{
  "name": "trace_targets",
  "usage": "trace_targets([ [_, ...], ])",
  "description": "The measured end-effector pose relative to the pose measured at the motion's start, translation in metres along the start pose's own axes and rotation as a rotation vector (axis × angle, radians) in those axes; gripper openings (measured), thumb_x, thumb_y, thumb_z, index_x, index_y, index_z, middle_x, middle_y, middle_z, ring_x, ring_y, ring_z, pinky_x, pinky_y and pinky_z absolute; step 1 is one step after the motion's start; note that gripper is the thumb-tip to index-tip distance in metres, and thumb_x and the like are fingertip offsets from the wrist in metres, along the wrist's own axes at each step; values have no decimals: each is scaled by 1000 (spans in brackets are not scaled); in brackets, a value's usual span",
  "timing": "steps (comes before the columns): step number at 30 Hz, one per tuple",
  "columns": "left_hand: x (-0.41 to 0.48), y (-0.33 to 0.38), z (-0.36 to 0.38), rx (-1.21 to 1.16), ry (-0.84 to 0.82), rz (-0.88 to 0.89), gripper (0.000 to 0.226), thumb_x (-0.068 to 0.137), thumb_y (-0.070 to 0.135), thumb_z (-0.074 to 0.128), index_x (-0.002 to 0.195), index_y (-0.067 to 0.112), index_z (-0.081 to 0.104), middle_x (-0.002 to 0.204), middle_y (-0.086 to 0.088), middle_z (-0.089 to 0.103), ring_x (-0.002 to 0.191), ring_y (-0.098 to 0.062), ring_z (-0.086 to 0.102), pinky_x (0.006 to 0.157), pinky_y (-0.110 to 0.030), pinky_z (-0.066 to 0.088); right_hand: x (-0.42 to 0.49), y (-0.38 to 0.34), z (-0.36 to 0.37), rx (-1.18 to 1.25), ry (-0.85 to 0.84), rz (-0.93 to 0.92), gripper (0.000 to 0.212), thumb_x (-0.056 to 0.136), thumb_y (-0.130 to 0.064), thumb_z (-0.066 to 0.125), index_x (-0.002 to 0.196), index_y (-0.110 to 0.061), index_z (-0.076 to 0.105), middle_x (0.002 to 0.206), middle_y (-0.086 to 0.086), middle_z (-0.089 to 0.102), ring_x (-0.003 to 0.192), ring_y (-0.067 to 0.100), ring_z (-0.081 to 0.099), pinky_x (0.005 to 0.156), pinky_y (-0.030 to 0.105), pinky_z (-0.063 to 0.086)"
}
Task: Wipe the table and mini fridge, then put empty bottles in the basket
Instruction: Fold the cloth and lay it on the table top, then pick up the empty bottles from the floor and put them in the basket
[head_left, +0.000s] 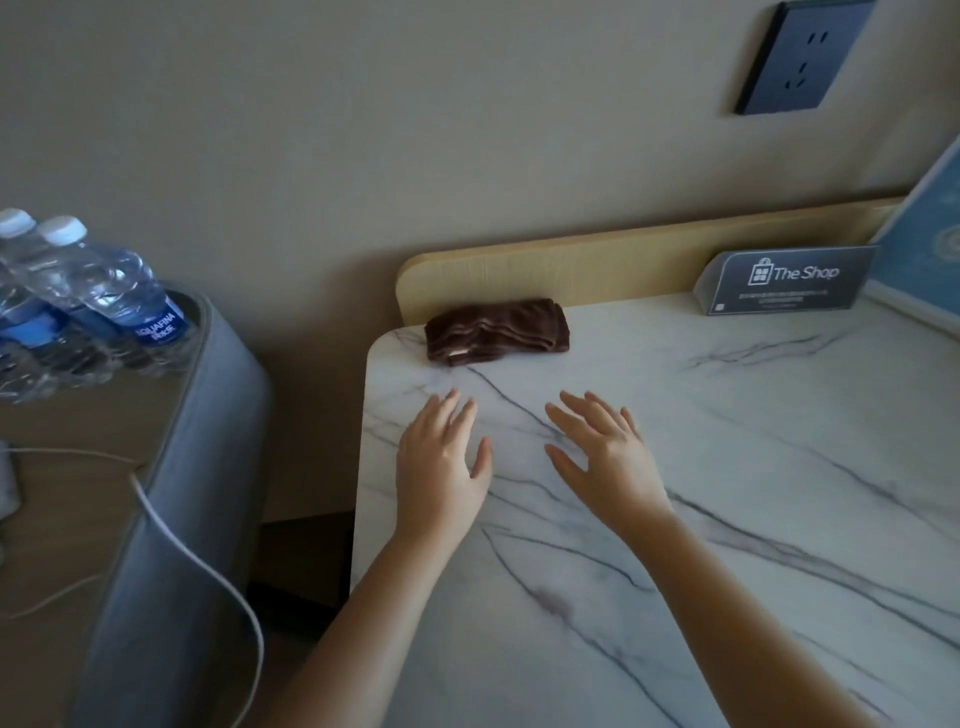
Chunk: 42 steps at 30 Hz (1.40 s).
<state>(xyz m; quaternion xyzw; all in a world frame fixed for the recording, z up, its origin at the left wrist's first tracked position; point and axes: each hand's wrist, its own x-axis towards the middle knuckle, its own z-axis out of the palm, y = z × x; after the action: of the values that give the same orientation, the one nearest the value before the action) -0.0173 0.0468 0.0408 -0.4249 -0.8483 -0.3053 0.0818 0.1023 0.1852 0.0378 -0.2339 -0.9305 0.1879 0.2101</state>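
Centrally, just above mid-frame: folded brown cloth (497, 331), lying on the far left corner of the white, grey-veined counter (753, 467), touching or nearly touching the pale wooden backboard (623, 260) behind. Just below the cloth, apart from it: left hand (441, 467) and right hand (605, 462), side by side, palms down over the counter, fingers straight and spread, gripping nothing. Contact with the stone surface or a slight hover: cannot tell. Bare forearms running down to the lower edge of the frame.

Further right along the backboard, upper right: small grey sign (784, 280) reading "The Shop", standing on the counter, with a blue card (930, 244) leaning just beside it at the right edge of the frame. Above, on the beige wall: dark power socket (802, 57).

At the upper left edge, well apart from the counter: clear plastic bottles (104, 291) with white caps and blue labels, tilted, on a tan surface with a grey padded rim (208, 441); full or empty, cannot tell. Lower left: white cable (197, 561) draped over that rim and down toward the bottom of the frame.
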Motion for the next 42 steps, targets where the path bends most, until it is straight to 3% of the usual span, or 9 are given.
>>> trace_targets([
  [6,-89,33,-22,-37,-62,79,39,72,8,73,110,1,65,119,-16,62,113,-36,55,90,-47,46,-97,-21,-27,-79,30,72,40,71,-13,78,109,-9,67,116,13,64,111,38,56,91,59,39],
  [12,-149,55,-48,-104,-146,231,41,70,7,75,110,5,66,118,-12,63,112,-32,57,92,-43,44,-184,-47,-52,-126,43,209,38,76,-16,73,113,-11,65,119,11,62,113,35,55,95,55,40],
  [15,-179,61,-63,-128,-201,296,40,70,11,75,110,7,67,118,-11,63,111,-30,58,93,-41,41,-229,-68,-62,-169,28,307,37,83,-23,65,119,-15,61,127,8,58,121,31,49,102,51,33],
  [20,-224,67,-90,-211,-259,374,33,81,27,61,109,11,67,117,-8,65,109,-25,59,90,-36,43,-303,-113,-74,-226,100,445,38,78,-21,70,116,-16,64,122,7,62,115,32,54,95,55,41],
  [30,-311,78,-117,-340,-352,455,30,77,19,61,104,7,69,110,-11,67,102,-27,62,82,-41,53,-437,-170,-92,-262,234,616,37,69,-6,76,106,-9,68,108,10,67,100,34,63,80,55,51],
  [37,-358,107,-113,-317,-428,511,35,71,7,73,105,6,68,112,-10,66,103,-27,62,88,-37,46,-499,-178,-126,-285,305,688,37,69,-11,77,105,-11,69,108,8,67,98,31,63,82,45,50],
  [42,-403,151,-100,-325,-458,509,35,71,6,73,106,6,68,112,-10,66,104,-28,61,83,-41,52,-555,-156,-153,-265,331,709,38,70,-7,77,107,-9,68,111,10,66,99,31,63,84,48,50],
])
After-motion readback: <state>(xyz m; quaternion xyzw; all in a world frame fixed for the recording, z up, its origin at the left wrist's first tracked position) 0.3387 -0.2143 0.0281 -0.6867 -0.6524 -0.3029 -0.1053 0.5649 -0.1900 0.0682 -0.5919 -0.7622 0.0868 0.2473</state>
